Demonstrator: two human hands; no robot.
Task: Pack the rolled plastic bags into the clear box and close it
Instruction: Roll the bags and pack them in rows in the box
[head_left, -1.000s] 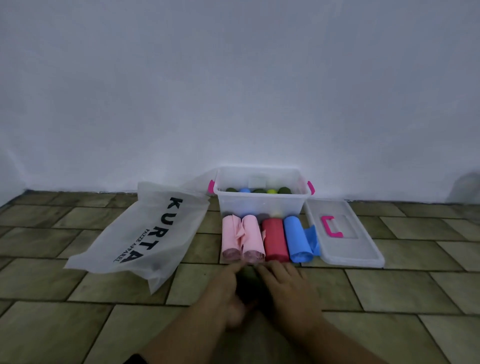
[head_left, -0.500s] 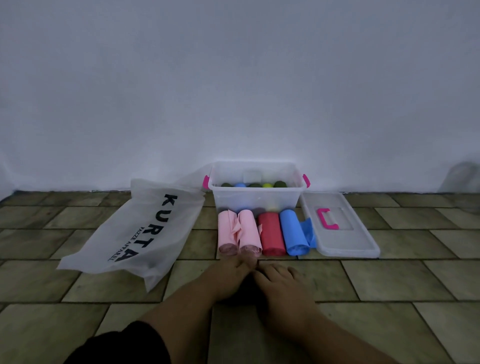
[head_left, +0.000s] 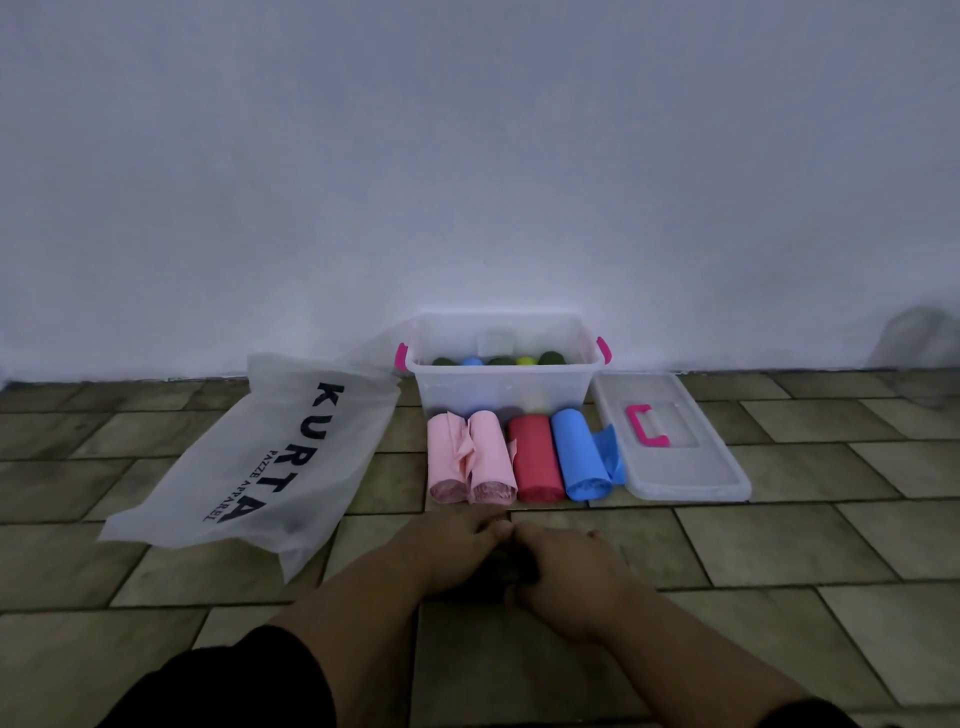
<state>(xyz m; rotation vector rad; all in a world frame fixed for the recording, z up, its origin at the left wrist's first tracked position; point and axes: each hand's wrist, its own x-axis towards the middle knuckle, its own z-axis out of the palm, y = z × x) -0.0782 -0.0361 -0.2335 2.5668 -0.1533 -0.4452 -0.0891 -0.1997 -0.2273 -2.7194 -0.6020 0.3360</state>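
Since 1 second ago the left hand (head_left: 457, 545) and right hand (head_left: 571, 577) have drawn together, fingers now curled over a dark bundle (head_left: 511, 569); nothing else has shifted. 2 pink rolls (head_left: 447, 460), a red roll (head_left: 535, 457) and a blue roll (head_left: 579, 452) lie side by side just before the open clear box (head_left: 498, 395), long axes pointing toward the white wall (head_left: 467, 156). The lid (head_left: 675, 473) lies flat on the right and a printed white bag (head_left: 260, 452) on the left, on a tiled floor (head_left: 779, 545).

Dim, bluish light throughout; the near foreground is darkest, soft blur overall, wide-angle bending at the edges.
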